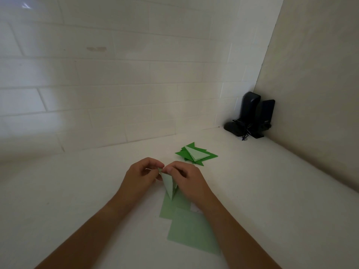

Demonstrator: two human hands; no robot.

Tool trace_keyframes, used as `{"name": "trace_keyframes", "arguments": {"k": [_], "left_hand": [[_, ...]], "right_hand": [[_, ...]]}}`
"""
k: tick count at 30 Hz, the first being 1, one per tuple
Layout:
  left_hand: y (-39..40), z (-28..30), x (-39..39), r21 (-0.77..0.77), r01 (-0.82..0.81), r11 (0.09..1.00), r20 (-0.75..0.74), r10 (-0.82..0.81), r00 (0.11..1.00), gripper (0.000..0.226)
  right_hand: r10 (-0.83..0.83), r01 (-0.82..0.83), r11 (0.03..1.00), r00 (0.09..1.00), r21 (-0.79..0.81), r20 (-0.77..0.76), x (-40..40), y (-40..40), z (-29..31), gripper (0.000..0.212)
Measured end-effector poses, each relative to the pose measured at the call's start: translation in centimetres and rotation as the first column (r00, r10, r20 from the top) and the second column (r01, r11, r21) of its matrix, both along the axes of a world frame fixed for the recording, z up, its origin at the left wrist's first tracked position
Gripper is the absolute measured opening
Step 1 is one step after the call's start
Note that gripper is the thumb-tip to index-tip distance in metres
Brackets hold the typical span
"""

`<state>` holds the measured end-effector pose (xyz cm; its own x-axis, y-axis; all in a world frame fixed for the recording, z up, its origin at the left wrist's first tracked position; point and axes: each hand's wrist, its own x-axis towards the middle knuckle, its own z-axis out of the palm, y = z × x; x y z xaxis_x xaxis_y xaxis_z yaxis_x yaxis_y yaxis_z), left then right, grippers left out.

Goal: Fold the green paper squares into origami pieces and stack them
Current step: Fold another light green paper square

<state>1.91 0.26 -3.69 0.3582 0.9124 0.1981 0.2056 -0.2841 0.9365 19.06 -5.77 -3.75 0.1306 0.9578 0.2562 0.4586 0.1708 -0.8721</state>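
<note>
Head view looks down on both hands meeting over the middle of the white counter (252, 181). Left hand (140, 174) has its fingers curled, thumb and fingertips pinching the top corner of a folded piece (169, 186) from the left. Right hand (184, 176) grasps the same top corner from the right, its fingers bent around the paper's edge. That piece is a narrow, pale green triangle, held lifted with its long point hanging down toward the person; its top is hidden between the fingertips. Just below it, flat on the counter, lie unfolded green squares (191, 230), at least two, overlapping and partly covered by the right forearm, the nearer one reaching toward the counter's front edge. Beyond the hands, to the right and nearer the back edge, sits a stack (196, 154) of finished folded pieces, darker green with a pale triangular flap on top, well apart from the hands. In the back right corner of the counter, where the tiled wall (116, 84) meets the plain side wall, stand two dark speakers (252, 115) with a thin cable at their base.
</note>
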Motion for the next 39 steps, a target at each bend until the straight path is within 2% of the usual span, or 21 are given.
{"name": "trace_keyframes", "arguments": {"k": [7, 12, 15, 23, 28, 39], "left_hand": [[-0.11, 0.07, 0.03, 0.036, -0.005, 0.999, -0.017, 0.006, 1.0, 0.024], [-0.06, 0.1, -0.16, 0.05, -0.017, 0.999, 0.027, 0.015, 1.0, 0.023], [-0.2, 0.35, -0.15, 0.046, -0.024, 0.999, 0.072, 0.021, 0.997, 0.022], [-0.31, 0.31, -0.07, 0.014, 0.006, 1.0, 0.075, -0.007, 0.997, 0.01], [-0.34, 0.42, -0.07, 0.003, -0.063, 0.998, 0.117, 0.062, 0.991, 0.008], [-0.53, 0.31, 0.23, -0.005, -0.028, 1.0, -0.004, 0.028, 1.0, 0.005]], "right_hand": [[0.003, -0.007, 0.999, 0.995, -0.037, -0.096, -0.1, -0.12, 0.16, 0.038], [0.017, -0.016, 1.0, 0.998, 0.015, -0.064, 0.09, 0.18, -0.4, 0.008], [-0.008, 0.009, 1.0, 0.999, 0.025, -0.047, 0.13, 0.22, -0.46, 0.006], [-0.036, 0.037, 0.997, 0.999, 0.07, -0.023, 0.36, 0.06, -0.32, 0.005], [-0.078, 0.085, 0.994, 0.993, 0.071, -0.094, 0.37, 0.36, -0.54, 0.01], [-0.044, 0.049, 0.995, 0.997, 0.088, -0.059, 0.51, 0.36, -0.37, 0.018]]}}
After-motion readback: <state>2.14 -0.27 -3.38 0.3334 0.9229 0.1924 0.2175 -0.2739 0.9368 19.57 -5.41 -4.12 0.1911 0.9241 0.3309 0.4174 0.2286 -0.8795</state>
